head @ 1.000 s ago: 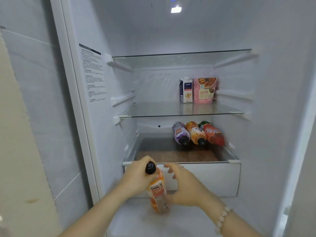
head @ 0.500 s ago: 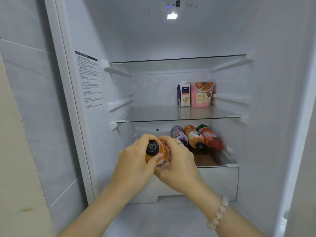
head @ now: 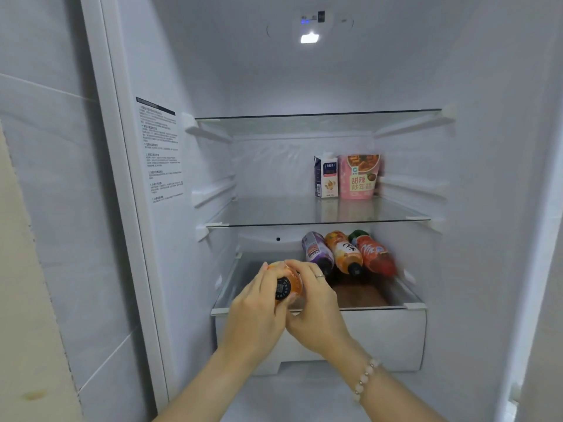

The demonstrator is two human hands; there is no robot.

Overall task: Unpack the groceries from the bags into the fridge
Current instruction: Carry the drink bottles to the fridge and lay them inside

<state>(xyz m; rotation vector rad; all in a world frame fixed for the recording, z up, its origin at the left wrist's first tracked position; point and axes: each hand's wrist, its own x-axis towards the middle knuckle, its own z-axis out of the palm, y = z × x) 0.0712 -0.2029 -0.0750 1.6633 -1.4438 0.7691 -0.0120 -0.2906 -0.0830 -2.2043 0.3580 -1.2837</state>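
Both hands reach forward, the left hand point(head: 256, 312) and right hand point(head: 313, 303) curling their fingers around an orange bottle point(head: 288, 283), cap toward the camera. They hold it over the front edge of a white fridge's point(head: 189, 86) drawer point(head: 380, 330), under glass shelves.

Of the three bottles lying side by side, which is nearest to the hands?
The purple bottle, leftmost in the row, just beyond the right hand; the orange bottle and red bottle lie farther right.

Orange bottle point(head: 288, 286) — black cap towards camera; tipped flat over drawer point(head: 396, 327).
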